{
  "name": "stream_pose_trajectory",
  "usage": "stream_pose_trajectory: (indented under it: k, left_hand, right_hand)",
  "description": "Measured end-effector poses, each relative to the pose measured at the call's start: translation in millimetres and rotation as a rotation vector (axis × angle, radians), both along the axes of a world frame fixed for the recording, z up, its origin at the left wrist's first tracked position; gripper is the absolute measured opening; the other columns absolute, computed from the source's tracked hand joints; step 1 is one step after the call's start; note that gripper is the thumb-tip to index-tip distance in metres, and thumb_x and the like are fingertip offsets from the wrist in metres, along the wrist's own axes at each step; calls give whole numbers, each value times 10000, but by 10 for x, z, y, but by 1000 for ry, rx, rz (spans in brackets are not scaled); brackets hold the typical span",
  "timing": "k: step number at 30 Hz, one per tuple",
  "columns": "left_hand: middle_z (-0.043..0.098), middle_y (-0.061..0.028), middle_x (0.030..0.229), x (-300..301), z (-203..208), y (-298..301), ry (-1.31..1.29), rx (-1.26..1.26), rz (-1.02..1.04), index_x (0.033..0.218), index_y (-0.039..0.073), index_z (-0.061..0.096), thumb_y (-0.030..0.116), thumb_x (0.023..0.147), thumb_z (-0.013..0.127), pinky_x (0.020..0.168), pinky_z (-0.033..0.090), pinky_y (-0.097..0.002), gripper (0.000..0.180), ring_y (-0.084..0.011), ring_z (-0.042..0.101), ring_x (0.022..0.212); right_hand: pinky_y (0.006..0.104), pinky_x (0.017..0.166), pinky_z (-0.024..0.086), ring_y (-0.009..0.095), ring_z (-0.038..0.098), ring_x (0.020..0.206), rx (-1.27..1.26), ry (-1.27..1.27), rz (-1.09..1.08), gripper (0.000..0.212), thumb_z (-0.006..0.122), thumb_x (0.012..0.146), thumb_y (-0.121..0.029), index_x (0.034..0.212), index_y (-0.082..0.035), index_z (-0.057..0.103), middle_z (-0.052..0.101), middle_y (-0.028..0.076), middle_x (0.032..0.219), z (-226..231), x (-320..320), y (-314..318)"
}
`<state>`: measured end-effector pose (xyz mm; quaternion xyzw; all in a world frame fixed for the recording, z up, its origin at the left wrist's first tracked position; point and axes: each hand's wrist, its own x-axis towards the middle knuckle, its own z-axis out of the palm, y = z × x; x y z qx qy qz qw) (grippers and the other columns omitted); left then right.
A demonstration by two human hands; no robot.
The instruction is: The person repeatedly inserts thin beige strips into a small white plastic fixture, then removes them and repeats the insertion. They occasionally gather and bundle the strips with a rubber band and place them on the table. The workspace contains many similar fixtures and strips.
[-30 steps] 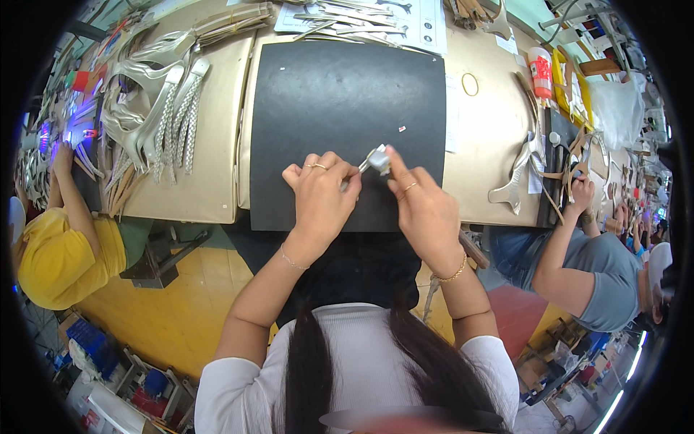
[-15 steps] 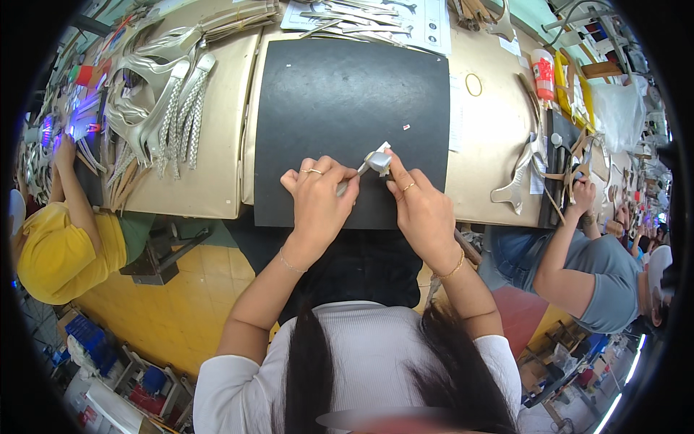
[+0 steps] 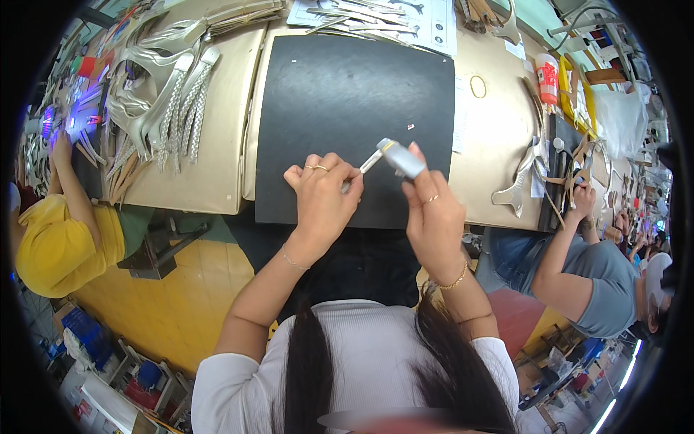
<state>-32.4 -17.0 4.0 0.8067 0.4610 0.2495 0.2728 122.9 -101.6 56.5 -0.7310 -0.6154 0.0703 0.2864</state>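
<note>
Over the near half of the black mat (image 3: 347,87), my left hand (image 3: 322,189) pinches a narrow silver strap (image 3: 371,162) with thumb and fingers. The strap's pale end sticks out to the upper right; the rest is hidden under the hand. My right hand (image 3: 437,217) is closed round a hammer (image 3: 402,158). Its silver head, slightly blurred, is raised just right of the strap's end and appears apart from it. My palm and fingers hide the hammer's handle.
Silver braided straps (image 3: 186,101) are piled left of the mat, and loose silver strips (image 3: 376,25) lie beyond it. A red-and-white bottle (image 3: 547,79) and a rubber band (image 3: 478,87) are at right. Co-workers sit on both sides, one in yellow (image 3: 69,239), one in grey (image 3: 571,282).
My right hand has moved right and turned, lifting the hammer head off the strap's end, which now shows. My left hand keeps its pinch in nearly the same place.
</note>
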Motion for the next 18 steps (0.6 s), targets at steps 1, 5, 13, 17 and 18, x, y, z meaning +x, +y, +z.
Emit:
stream_pose_trajectory:
  k: [1, 5, 13, 17, 18]
  left_hand:
    - [647, 24, 816, -3, 0, -2, 10, 0, -2, 788, 97, 743, 129, 803, 792, 853, 279, -389, 61, -192, 556, 838]
    - [644, 26, 810, -5, -2, 16, 10, 28, -28, 792, 100, 746, 126, 806, 792, 850, 278, -392, 54, -189, 552, 837]
    - [637, 28, 803, -14, -1, 13, 28, 19, -33, 786, 102, 743, 125, 811, 787, 848, 280, -393, 56, -185, 555, 842]
    - [628, 28, 798, 5, -9, 27, -3, 54, -39, 792, 104, 745, 124, 811, 785, 844, 279, -389, 49, -185, 555, 836]
    - [627, 28, 800, 17, -9, 27, 0, 52, -38, 794, 104, 744, 124, 811, 784, 842, 280, -389, 48, -185, 555, 835]
  right_hand:
    - [386, 543, 498, 247, 632, 627, 82, 22, 64, 564, 712, 926, -119, 1470, -158, 568, 623, 59, 852, 1, -10, -3]
    - [385, 551, 506, 254, 619, 623, -196, -168, 42, 608, 720, 915, -95, 1492, -163, 545, 599, 60, 835, -38, 3, 23]
    - [397, 553, 492, 264, 607, 614, -176, -76, 53, 624, 696, 929, -53, 1516, -181, 526, 575, 74, 804, -101, 130, 41]
    - [389, 560, 503, 275, 628, 623, 24, 56, -100, 560, 675, 961, -121, 1500, -195, 542, 589, 79, 820, -86, 170, 58]
    - [392, 561, 501, 277, 624, 625, 65, 44, -82, 559, 672, 963, -118, 1502, -192, 540, 590, 79, 820, -85, 166, 65]
